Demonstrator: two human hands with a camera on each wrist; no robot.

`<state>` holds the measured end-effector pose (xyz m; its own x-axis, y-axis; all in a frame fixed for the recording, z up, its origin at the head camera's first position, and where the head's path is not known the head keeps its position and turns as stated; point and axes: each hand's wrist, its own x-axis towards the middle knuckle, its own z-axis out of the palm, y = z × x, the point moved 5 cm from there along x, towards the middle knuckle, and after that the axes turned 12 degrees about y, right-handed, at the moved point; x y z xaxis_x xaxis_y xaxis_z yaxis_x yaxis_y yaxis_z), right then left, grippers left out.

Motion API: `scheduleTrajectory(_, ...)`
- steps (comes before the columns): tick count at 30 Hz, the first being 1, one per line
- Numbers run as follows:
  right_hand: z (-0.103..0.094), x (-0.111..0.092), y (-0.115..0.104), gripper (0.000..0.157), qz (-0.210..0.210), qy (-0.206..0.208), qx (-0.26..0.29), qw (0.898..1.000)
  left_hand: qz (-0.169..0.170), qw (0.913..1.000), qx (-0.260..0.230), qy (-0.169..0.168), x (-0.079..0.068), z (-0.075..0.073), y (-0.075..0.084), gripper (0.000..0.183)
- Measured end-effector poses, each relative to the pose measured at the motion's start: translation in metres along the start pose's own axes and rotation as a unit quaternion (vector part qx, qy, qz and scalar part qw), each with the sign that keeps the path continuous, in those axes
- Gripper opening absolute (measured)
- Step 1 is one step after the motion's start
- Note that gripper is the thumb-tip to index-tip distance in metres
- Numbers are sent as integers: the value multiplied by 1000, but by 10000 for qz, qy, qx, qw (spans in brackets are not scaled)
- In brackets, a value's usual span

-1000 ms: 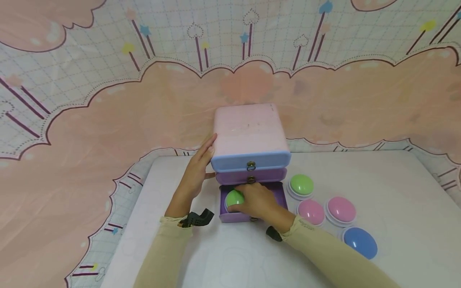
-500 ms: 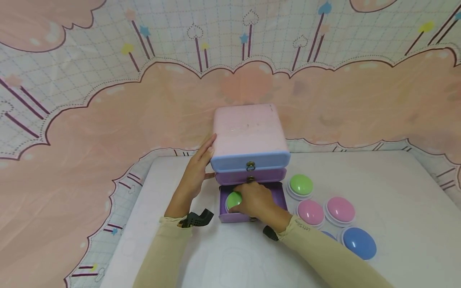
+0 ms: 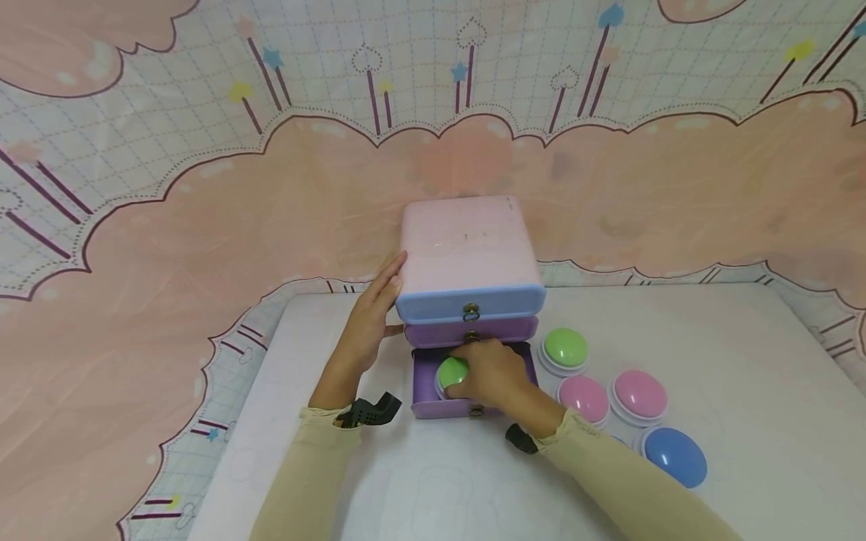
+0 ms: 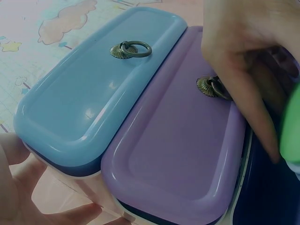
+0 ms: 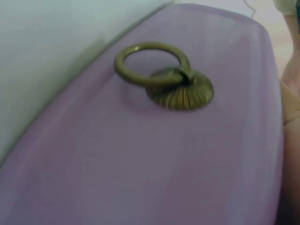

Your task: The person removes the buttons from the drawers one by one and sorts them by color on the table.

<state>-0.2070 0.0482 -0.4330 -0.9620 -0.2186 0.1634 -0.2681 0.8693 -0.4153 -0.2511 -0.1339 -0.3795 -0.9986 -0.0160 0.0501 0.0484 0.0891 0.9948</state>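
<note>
A small pink drawer chest (image 3: 467,244) has a blue top drawer (image 3: 433,306), a purple middle one (image 3: 433,332) and a purple bottom drawer (image 3: 425,406) pulled out. Inside the bottom drawer is a green-domed button (image 3: 451,372) with a white base. My right hand (image 3: 497,376) reaches in from the right and grips that button between thumb and fingers. Its far side and the hand's palm are hidden. My left hand (image 3: 365,327) rests with extended fingers along the chest's left side; the left wrist view shows those fingers (image 4: 70,216) spread against the wall.
On the white table (image 3: 744,361), right of the chest, lie another green button (image 3: 566,348), two pink buttons (image 3: 585,398) and a blue button (image 3: 675,457). Part of another blue one shows beside the right sleeve (image 3: 609,473). Brass ring pulls (image 5: 150,63) stick out from the drawer fronts.
The green button in the bottom drawer has shifted slightly right, along with my right hand and forearm. My left hand has stayed against the chest.
</note>
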Motion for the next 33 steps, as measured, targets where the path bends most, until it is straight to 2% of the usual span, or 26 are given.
scheduleTrajectory(7, -10, -5, 9, 58, -299, 356, -18, 9989, 20, 10000, 25, -7, 0, 0, 0, 48)
scheduleTrajectory(14, -16, -11, 16, 50, -505, 649, -16, 9966, 55, 10000, 13, 6, 1, 0, 0, 48)
scheduleTrajectory(21, -26, -17, 23, 45, -432, 771, 55, 9961, 72, 10000, -40, -16, 1, 0, 0, 48)
scheduleTrajectory(33, -44, -27, 25, 49, -552, 1016, -489, 9921, 59, 10000, -11, 33, 0, 1, 0, 48)
